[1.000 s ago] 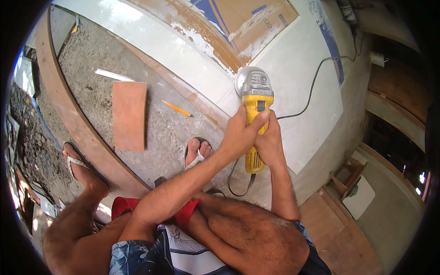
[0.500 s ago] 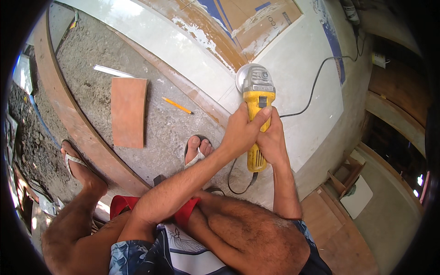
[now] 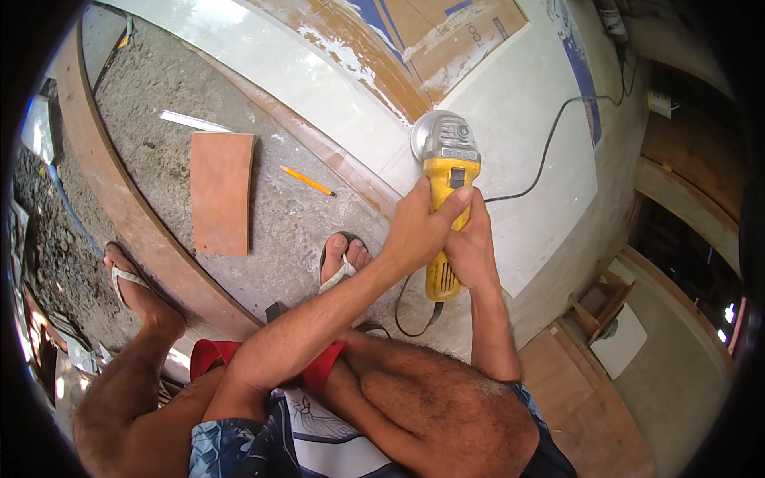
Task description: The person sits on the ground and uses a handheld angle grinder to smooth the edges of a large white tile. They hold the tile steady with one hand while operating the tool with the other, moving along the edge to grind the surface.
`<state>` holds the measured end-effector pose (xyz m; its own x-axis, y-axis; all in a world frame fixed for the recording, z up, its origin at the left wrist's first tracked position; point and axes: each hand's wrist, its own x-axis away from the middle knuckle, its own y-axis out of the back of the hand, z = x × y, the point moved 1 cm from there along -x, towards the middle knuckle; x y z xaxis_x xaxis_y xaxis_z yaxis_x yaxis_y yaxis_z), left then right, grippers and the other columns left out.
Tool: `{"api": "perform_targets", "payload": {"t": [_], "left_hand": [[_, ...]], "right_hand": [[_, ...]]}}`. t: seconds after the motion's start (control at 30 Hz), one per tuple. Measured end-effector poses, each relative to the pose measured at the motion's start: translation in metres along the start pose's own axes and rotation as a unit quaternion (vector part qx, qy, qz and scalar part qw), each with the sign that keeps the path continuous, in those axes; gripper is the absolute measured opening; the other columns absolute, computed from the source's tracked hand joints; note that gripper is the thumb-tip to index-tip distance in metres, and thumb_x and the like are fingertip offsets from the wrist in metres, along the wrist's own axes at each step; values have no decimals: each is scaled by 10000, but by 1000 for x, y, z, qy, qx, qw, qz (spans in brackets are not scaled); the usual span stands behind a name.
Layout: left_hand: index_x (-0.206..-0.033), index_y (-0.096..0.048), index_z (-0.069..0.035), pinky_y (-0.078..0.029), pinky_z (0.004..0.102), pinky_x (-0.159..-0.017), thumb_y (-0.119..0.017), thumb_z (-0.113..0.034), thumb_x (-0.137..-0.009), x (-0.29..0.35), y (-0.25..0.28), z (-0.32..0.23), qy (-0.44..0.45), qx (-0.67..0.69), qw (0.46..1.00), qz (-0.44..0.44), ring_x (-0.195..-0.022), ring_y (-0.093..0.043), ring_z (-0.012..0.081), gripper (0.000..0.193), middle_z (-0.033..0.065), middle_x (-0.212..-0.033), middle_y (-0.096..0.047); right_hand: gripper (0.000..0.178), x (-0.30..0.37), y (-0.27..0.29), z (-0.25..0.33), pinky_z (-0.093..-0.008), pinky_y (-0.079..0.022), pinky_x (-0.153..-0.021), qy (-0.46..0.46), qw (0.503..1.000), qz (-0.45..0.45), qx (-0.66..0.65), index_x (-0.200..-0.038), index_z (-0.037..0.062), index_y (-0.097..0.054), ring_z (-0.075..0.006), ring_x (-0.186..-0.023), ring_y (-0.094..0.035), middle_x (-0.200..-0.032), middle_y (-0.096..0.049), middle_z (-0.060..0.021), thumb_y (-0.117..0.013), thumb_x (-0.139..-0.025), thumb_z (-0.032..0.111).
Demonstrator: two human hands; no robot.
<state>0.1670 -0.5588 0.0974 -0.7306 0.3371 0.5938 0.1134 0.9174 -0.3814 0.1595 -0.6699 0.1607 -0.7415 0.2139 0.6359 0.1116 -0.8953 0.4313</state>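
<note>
A yellow angle grinder (image 3: 443, 279) with a grey metal head lies lengthwise between my two hands, its head pointing away from me. My left hand (image 3: 420, 225) wraps its body from the left, thumb on top below the dark switch. From the other side my right hand (image 3: 472, 248) grips the same body, partly overlapped by the left. The grinder's round disc (image 3: 423, 135) is over the white board (image 3: 518, 143), close to the corner of a brown cardboard section (image 3: 458, 60). Whether the disc touches or spins I cannot tell.
The black power cord (image 3: 543, 151) loops off to the right. On the concrete to the left are a reddish-brown wood piece (image 3: 222, 193), a yellow pencil (image 3: 308, 181) and a white strip (image 3: 195, 122). A long curved board (image 3: 127, 183) runs past my sandalled feet.
The rear end of the grinder and my right hand have shifted slightly left. Both hands keep their grip, and the disc stays in nearly the same place.
</note>
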Motion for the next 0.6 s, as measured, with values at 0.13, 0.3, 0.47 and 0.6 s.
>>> {"api": "perform_targets", "payload": {"t": [0.13, 0.3, 0.47, 0.6], "left_hand": [[-1369, -653, 89, -563, 365, -962, -716, -434, -1115, 1, 0, 1, 3, 18, 1000, 4, -1096, -703, 185, 585, 160, -1183, -766], [-1370, -652, 88, -563, 365, -961, -716, -434, -1115, 2, -1, -1, -2, 29, 1000, 3, -1093, -703, 185, 584, 159, -1181, -766], [-1370, -650, 87, -562, 365, -962, -712, -435, -1117, 2, 0, -2, 4, 13, 1000, 5, -1089, -703, 186, 583, 159, -1177, -767], [-1362, -650, 86, -561, 364, -963, -707, -431, -1121, 2, 0, -2, -3, 14, 1000, 1, -1089, -703, 186, 573, 159, -1174, -767]], "right_hand": [[526, 2, 0, 0, -393, -601, -867, -4, 1000, 0, -6, -1317, -33, -550, -241, -1039, -713, -1172, -702, -169, -822, -901, 139], [530, 2, 0, 2, -399, -601, -874, -1, 1000, -2, 3, -1313, -34, -549, -247, -1047, -714, -1178, -702, -174, -826, -900, 148], [545, 2, 1, 6, -403, -599, -887, -9, 1000, 1, 13, -1329, -36, -548, -250, -1061, -715, -1188, -703, -179, -827, -899, 149], [560, 1, 2, 1, -406, -599, -893, -8, 1000, 2, 9, -1345, -36, -546, -253, -1064, -716, -1193, -703, -178, -829, -897, 146]]}}
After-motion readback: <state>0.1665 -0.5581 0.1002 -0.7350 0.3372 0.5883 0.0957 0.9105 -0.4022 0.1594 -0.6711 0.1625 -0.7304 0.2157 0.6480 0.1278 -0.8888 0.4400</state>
